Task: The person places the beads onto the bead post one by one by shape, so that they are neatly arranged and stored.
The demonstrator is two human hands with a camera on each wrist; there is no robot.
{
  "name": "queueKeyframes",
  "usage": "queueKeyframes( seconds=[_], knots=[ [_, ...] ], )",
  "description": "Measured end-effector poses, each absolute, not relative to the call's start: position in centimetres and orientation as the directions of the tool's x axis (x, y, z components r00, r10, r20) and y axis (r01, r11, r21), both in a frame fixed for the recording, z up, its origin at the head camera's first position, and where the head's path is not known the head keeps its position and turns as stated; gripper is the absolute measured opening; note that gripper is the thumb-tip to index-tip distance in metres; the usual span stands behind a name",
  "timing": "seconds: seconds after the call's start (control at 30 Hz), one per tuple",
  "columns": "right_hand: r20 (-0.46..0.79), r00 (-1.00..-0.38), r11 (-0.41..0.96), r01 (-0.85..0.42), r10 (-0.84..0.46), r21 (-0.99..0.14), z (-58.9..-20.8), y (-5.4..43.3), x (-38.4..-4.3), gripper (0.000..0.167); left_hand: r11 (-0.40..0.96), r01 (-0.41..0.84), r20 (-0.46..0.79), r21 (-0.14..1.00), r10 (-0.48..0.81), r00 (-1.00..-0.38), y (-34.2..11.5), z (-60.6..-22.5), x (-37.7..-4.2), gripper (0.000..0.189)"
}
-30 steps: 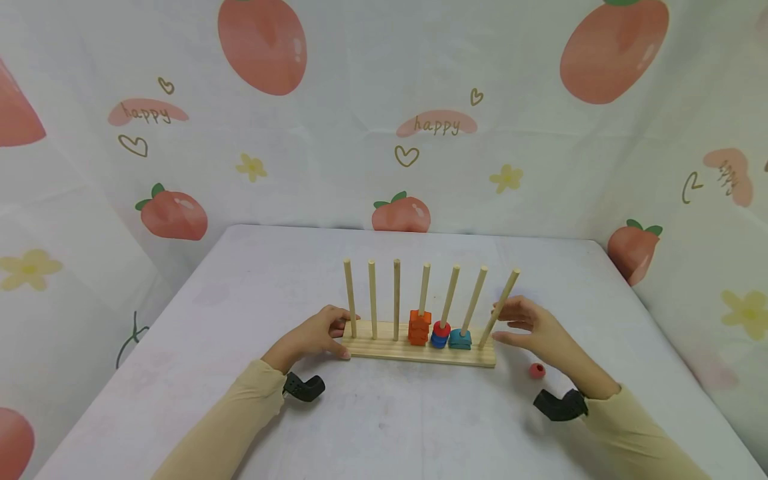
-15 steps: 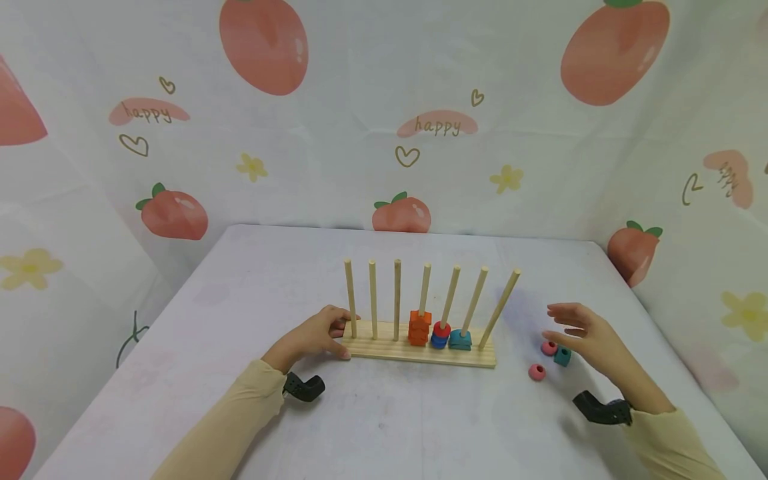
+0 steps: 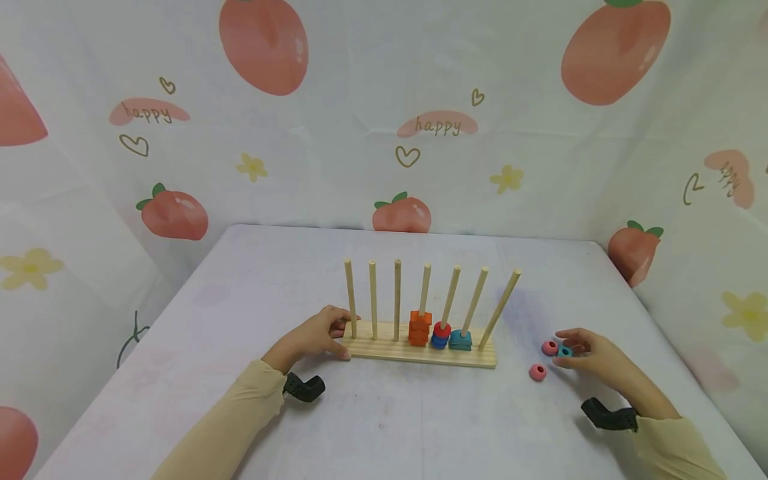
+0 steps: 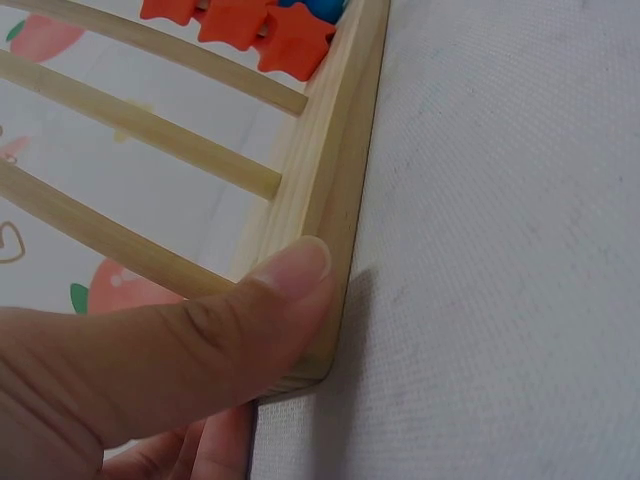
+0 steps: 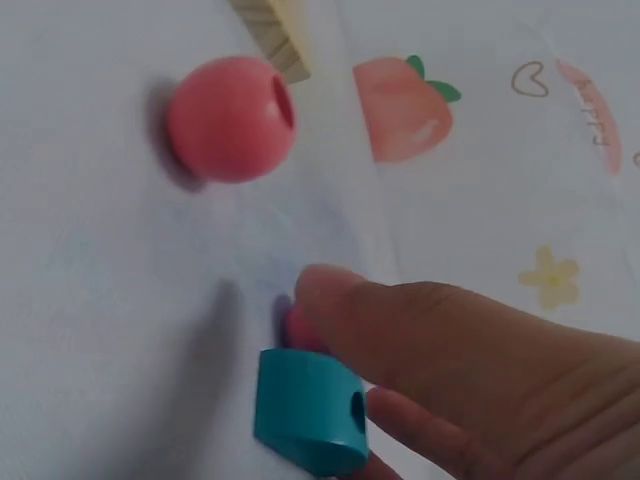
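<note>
My left hand [image 3: 318, 335] grips the left end of a wooden peg stacker [image 3: 375, 347], its thumb [image 4: 270, 290] on the base's front edge and its fingers partly hidden behind. Orange star beads [image 3: 420, 328], red and blue beads [image 3: 441, 335] and teal beads [image 3: 460, 339] sit on three adjacent pegs; the other pegs are bare. Farther right, my right hand [image 3: 597, 357] is around a loose teal bead [image 5: 312, 410], thumb and fingers spread apart on either side. The thumb does not visibly press it. A pink bead [image 3: 549, 348] lies just left of the teal one.
Another pink bead [image 3: 537, 372] lies nearer the front, between the stacker and my right hand. The white-covered table [image 3: 384, 420] meets a fruit-print cloth backdrop [image 3: 336, 167] behind. Black wrist mounts [image 3: 609, 417] sit on both forearms.
My right hand has moved from the stacker's right end rightward, then down around the loose teal bead. The left hand and the stacker stay in place.
</note>
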State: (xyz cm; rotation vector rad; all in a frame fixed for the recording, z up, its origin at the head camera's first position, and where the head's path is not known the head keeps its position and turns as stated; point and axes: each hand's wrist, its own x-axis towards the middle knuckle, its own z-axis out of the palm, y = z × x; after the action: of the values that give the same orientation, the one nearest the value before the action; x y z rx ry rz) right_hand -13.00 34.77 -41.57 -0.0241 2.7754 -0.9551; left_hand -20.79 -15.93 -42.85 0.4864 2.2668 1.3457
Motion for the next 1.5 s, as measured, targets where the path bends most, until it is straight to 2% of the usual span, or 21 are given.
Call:
queueKeyframes(
  seconds=[0.43,0.73,1.03,1.2,1.5],
  knots=[
    [-0.253,-0.967,0.806,0.131,-0.024,-0.577,-42.0,35.0,-13.3,0.057,0.463,0.061,-0.211,0.884,0.513,-0.832,-15.8,-42.8,-20.9,0.070],
    [-0.198,-0.980,0.827,0.118,0.009,-0.550,-41.7,35.0,-13.2,0.056,0.484,0.068,-0.216,0.873,0.506,-0.835,-15.7,-42.6,-20.9,0.069],
    [-0.202,-0.979,0.822,0.135,0.025,-0.553,-40.6,35.0,-13.1,0.062,0.481,0.098,-0.198,0.871,0.526,-0.827,-16.0,-43.1,-21.0,0.070],
    [-0.126,-0.991,0.786,0.121,0.055,-0.607,-40.1,34.2,-12.9,0.055,0.479,0.104,-0.192,0.872,0.530,-0.826,-16.0,-43.2,-21.0,0.070],
    [0.038,-0.999,0.698,-0.015,0.017,-0.716,-37.3,32.3,-12.9,0.047,0.467,0.094,-0.196,0.879,0.534,-0.823,-16.1,-43.1,-20.9,0.070]
  ],
)
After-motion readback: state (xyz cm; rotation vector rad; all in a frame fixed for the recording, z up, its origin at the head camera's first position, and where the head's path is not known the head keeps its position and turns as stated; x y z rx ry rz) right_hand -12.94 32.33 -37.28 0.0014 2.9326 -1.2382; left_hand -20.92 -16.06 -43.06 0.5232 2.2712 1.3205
